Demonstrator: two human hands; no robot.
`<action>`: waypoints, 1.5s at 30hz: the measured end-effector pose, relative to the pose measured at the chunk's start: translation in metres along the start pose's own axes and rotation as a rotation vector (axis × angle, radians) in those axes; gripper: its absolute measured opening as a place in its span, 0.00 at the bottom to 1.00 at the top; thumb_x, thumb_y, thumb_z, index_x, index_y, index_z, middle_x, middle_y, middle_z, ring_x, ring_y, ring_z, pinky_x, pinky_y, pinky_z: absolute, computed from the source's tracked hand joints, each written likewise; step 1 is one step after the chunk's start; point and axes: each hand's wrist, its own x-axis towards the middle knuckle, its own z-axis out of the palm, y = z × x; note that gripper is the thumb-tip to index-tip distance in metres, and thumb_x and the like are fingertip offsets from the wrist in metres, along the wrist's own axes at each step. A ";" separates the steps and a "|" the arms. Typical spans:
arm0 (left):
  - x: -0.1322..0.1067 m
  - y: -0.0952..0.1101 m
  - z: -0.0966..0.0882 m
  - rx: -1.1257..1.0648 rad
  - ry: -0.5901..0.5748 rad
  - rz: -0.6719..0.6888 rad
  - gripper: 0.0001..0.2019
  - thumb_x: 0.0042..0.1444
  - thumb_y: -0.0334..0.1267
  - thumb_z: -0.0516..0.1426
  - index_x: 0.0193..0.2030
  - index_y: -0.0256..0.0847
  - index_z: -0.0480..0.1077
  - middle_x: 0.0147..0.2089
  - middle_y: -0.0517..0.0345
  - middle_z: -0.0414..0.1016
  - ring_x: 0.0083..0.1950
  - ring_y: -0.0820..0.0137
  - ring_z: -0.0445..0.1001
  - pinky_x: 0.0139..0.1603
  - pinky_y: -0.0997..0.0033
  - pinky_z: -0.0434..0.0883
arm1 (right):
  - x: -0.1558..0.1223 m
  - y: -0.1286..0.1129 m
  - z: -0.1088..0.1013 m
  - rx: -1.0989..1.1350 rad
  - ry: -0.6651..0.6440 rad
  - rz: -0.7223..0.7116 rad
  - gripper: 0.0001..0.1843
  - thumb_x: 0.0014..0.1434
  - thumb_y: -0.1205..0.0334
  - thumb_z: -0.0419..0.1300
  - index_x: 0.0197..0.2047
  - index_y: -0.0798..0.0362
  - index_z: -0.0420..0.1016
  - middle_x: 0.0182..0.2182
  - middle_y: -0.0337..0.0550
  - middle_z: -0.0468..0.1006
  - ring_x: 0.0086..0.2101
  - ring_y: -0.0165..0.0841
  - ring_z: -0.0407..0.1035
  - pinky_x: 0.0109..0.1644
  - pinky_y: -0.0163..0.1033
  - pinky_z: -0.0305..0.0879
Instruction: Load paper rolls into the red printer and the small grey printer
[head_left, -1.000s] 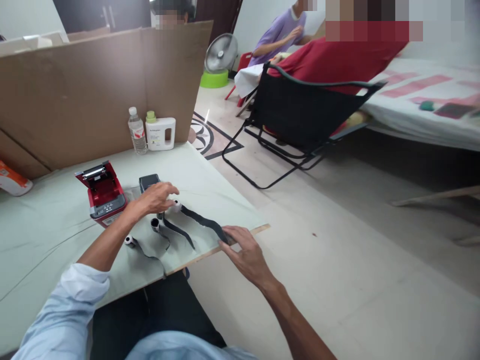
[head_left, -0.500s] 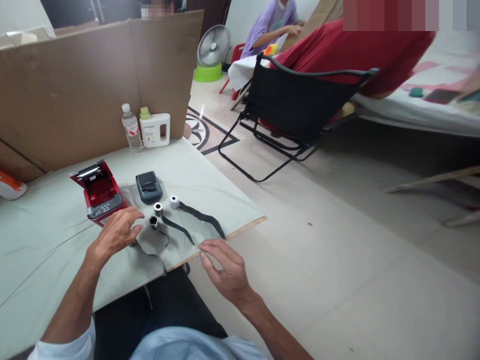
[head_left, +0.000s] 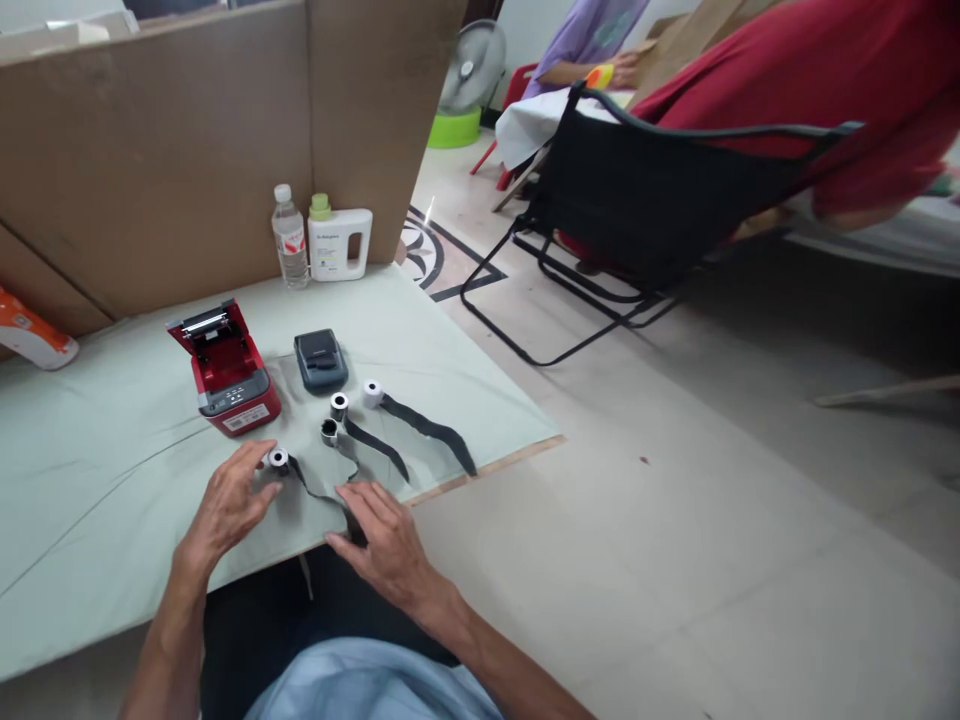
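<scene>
Left hand (head_left: pixel 225 508): fingers loosely spread, tips just beside nearest small roll (head_left: pixel 278 459), no grip. Right hand (head_left: pixel 386 545): flat, fingers extended onto the end of that roll's dark strip (head_left: pixel 301 485) at the table (head_left: pixel 90 480) edge. Red printer (head_left: pixel 229 368) sits behind, lid open.

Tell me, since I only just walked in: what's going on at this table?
A person sits at a cloth-covered table, both hands down on it. The left hand has its fingers at a small paper roll near the table's front edge, and the right hand lies flat on the dark strip unrolled from it. Just beyond lie three more rolls with dark strips of their own, untouched. Behind them stand a red printer with its lid open and a small grey printer.
</scene>
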 end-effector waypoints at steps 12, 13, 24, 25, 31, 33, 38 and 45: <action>0.007 0.012 -0.006 0.186 -0.060 0.110 0.14 0.61 0.26 0.55 0.50 0.41 0.74 0.49 0.49 0.80 0.52 0.59 0.80 0.56 0.58 0.77 | 0.025 -0.019 -0.011 0.269 0.134 -0.015 0.11 0.70 0.72 0.56 0.47 0.50 0.79 0.37 0.45 0.82 0.37 0.34 0.80 0.44 0.37 0.78; 0.004 0.014 -0.009 0.196 -0.061 0.105 0.14 0.60 0.25 0.54 0.49 0.42 0.74 0.47 0.50 0.79 0.50 0.60 0.80 0.54 0.59 0.77 | 0.029 -0.021 -0.014 0.293 0.139 -0.034 0.11 0.70 0.72 0.57 0.47 0.50 0.79 0.37 0.46 0.82 0.37 0.34 0.80 0.44 0.37 0.78; 0.022 0.010 -0.070 0.110 0.395 0.176 0.11 0.61 0.27 0.56 0.48 0.41 0.75 0.48 0.50 0.81 0.48 0.62 0.81 0.49 0.60 0.81 | 0.130 -0.050 -0.046 0.362 0.118 -0.373 0.19 0.66 0.76 0.56 0.52 0.49 0.81 0.46 0.49 0.84 0.47 0.38 0.80 0.51 0.44 0.79; 0.023 0.010 -0.074 0.093 0.438 0.180 0.12 0.61 0.27 0.55 0.48 0.40 0.75 0.48 0.50 0.82 0.47 0.63 0.81 0.47 0.61 0.81 | 0.137 -0.051 -0.050 0.404 0.086 -0.363 0.16 0.67 0.72 0.59 0.53 0.49 0.81 0.48 0.49 0.83 0.49 0.39 0.79 0.53 0.45 0.78; 0.003 0.019 -0.065 -0.078 0.605 0.200 0.12 0.61 0.25 0.57 0.48 0.42 0.75 0.49 0.52 0.82 0.50 0.65 0.81 0.45 0.65 0.81 | 0.152 -0.031 -0.061 0.840 -0.111 0.094 0.26 0.69 0.40 0.60 0.57 0.52 0.80 0.53 0.53 0.82 0.50 0.41 0.79 0.51 0.45 0.78; -0.005 0.028 -0.053 -0.114 0.641 0.222 0.12 0.61 0.25 0.58 0.48 0.43 0.74 0.50 0.52 0.82 0.51 0.64 0.81 0.44 0.65 0.80 | 0.148 -0.027 -0.047 0.964 -0.179 0.279 0.27 0.67 0.40 0.63 0.56 0.53 0.80 0.50 0.53 0.84 0.46 0.40 0.80 0.48 0.43 0.78; -0.019 0.048 -0.024 -0.120 0.632 0.233 0.12 0.60 0.27 0.60 0.48 0.45 0.74 0.50 0.51 0.81 0.51 0.61 0.82 0.48 0.60 0.81 | 0.127 -0.036 -0.004 1.299 -0.363 0.442 0.26 0.60 0.40 0.70 0.48 0.54 0.82 0.38 0.43 0.84 0.38 0.35 0.78 0.46 0.41 0.76; -0.024 0.043 -0.050 -0.444 0.090 0.112 0.22 0.49 0.36 0.72 0.50 0.45 0.74 0.64 0.42 0.76 0.66 0.50 0.75 0.66 0.48 0.73 | 0.112 -0.038 -0.009 1.488 -0.609 0.540 0.25 0.52 0.42 0.77 0.38 0.56 0.82 0.30 0.42 0.82 0.32 0.34 0.77 0.40 0.39 0.76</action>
